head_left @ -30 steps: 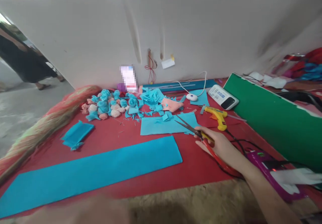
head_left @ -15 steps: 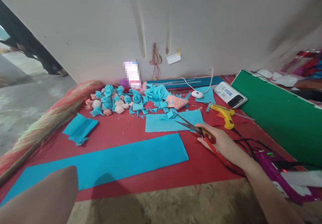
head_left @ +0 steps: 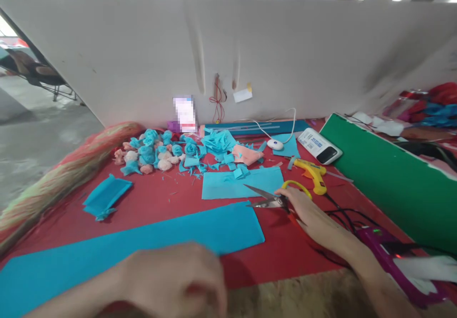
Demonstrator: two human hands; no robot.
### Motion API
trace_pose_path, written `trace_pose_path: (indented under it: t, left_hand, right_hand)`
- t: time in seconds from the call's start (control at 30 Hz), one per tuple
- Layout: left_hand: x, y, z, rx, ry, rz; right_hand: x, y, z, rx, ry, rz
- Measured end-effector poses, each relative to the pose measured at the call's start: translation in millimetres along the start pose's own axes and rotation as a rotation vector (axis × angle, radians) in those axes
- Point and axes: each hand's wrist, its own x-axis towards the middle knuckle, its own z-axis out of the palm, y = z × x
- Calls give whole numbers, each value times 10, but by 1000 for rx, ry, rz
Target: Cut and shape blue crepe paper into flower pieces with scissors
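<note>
My right hand (head_left: 303,213) is closed on a pair of scissors (head_left: 274,203) with one yellow and one red handle loop. The blades are spread and point left, their tips by the right end of a long blue crepe paper strip (head_left: 143,242). My left hand (head_left: 174,277) is over the near edge of the strip, blurred, its fingers curled downward and partly hidden. Behind the blades lies a lighter blue paper piece (head_left: 217,188). A folded blue piece (head_left: 107,195) rests at the left.
Paper flowers (head_left: 148,154) and scraps are heaped at the back. Right of them are a yellow glue gun (head_left: 314,175), a white power bank (head_left: 319,145) and a purple device (head_left: 382,249) with black cables. A green board (head_left: 389,180) borders the right; a fringed bundle (head_left: 71,170) the left.
My left hand has come in from the lower left to the strip's near edge. The scissors have opened wider and moved nearer the strip. The view has tilted up.
</note>
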Motion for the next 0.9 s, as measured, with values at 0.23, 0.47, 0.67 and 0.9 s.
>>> trace_pose_path:
  t: [0.23, 0.47, 0.67, 0.9]
  left_hand:
    - [-191, 367, 403, -17, -78, -66]
    - [-163, 258, 381, -121, -92, -74]
    - [-211, 270, 433, -164, 2, -46]
    - [-193, 216, 546, -172, 134, 44]
  right_hand:
    - [-39, 140, 56, -114, 146, -27]
    - [-180, 195, 94, -215, 102, -62]
    - [-219, 221, 106, -328, 0, -76]
    - [-242, 297, 143, -361, -56, -144]
